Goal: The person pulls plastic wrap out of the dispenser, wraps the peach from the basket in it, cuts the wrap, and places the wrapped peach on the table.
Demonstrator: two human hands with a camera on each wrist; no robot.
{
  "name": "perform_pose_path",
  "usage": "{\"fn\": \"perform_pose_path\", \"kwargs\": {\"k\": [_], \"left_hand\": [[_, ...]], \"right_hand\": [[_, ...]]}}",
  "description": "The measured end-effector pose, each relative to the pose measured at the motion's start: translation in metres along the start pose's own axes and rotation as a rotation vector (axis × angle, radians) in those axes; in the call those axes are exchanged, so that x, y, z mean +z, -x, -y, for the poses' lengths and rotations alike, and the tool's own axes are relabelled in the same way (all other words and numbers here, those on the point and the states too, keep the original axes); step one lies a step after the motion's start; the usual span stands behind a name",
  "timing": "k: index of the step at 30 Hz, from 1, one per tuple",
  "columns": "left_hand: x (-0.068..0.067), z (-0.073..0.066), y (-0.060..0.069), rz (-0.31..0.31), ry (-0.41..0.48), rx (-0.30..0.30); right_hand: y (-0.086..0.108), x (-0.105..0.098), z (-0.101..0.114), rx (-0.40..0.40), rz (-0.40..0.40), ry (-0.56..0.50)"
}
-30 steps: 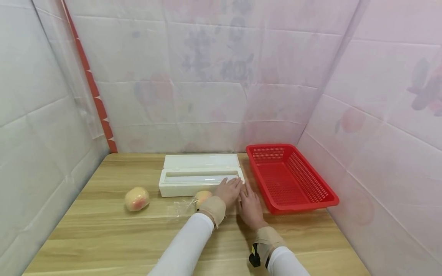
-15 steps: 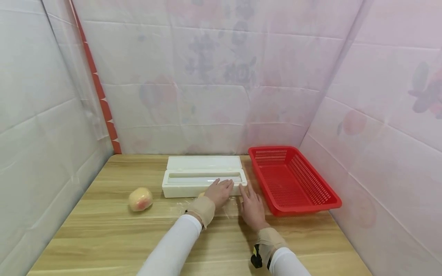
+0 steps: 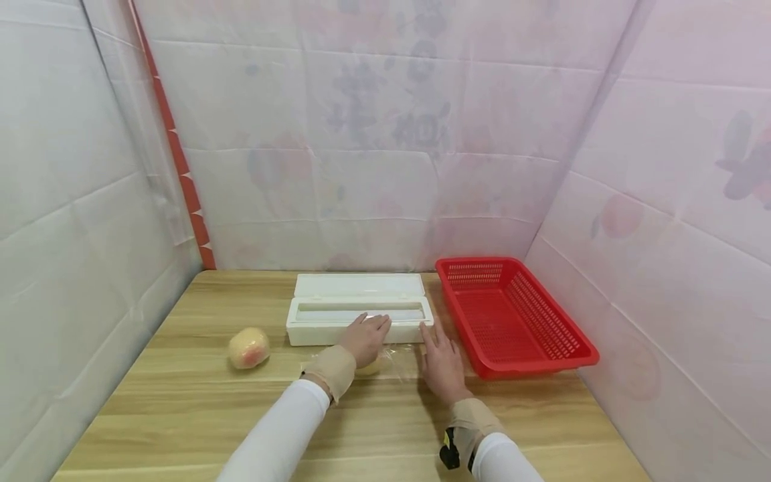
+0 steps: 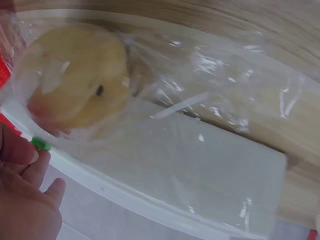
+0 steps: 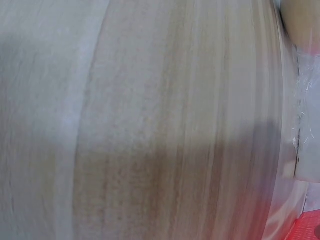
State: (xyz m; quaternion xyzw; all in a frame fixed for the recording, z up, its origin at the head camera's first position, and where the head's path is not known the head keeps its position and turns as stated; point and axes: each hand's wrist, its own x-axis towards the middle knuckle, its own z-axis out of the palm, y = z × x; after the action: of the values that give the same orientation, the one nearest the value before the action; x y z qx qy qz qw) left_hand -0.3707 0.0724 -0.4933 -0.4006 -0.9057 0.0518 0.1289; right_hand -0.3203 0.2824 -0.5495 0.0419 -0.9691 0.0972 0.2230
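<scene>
A white cling film box [image 3: 358,329] lies with its lid raised, a pale roll [image 3: 343,314] inside. At its front edge my left hand [image 3: 364,340] pinches a small green slide cutter [image 4: 41,143], seen in the left wrist view. Clear cling film [image 4: 210,65] spreads from the box over a yellow, red-blushed peach [image 4: 75,75]; in the head view that peach is mostly hidden under my left hand. My right hand [image 3: 444,367] has its fingers extended, the tips touching the box's front right corner. The right wrist view shows none of its fingers.
Another peach [image 3: 249,348], shiny as if wrapped, sits on the wooden table [image 3: 181,415] to the left. A red plastic basket [image 3: 506,321] stands right of the box, close to my right hand. Pale sheeted walls [image 3: 373,187] enclose the back and sides.
My left hand has slid leftward along the box's front edge, from the right end to about the middle, uncovering film beside it. My right hand stays at the corner.
</scene>
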Motion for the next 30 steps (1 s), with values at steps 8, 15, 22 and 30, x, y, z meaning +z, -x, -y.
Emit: {"fn": "perform_pose_path", "kwargs": {"k": [8,15,22,30], "left_hand": [[0.000,0.021,0.022,0.000,0.050,0.006],[-0.004,0.037,0.040,-0.003,0.021,0.000],[-0.005,0.063,0.068,-0.010,0.058,-0.014],[-0.005,0.077,0.091,-0.029,0.055,-0.005]], "right_hand": [[0.002,0.001,-0.003,-0.009,-0.024,-0.009],[0.000,0.000,0.001,-0.010,-0.001,-0.008],[-0.001,-0.002,-0.003,-0.005,-0.003,-0.020],[-0.001,0.001,-0.002,-0.016,0.001,-0.007]]}}
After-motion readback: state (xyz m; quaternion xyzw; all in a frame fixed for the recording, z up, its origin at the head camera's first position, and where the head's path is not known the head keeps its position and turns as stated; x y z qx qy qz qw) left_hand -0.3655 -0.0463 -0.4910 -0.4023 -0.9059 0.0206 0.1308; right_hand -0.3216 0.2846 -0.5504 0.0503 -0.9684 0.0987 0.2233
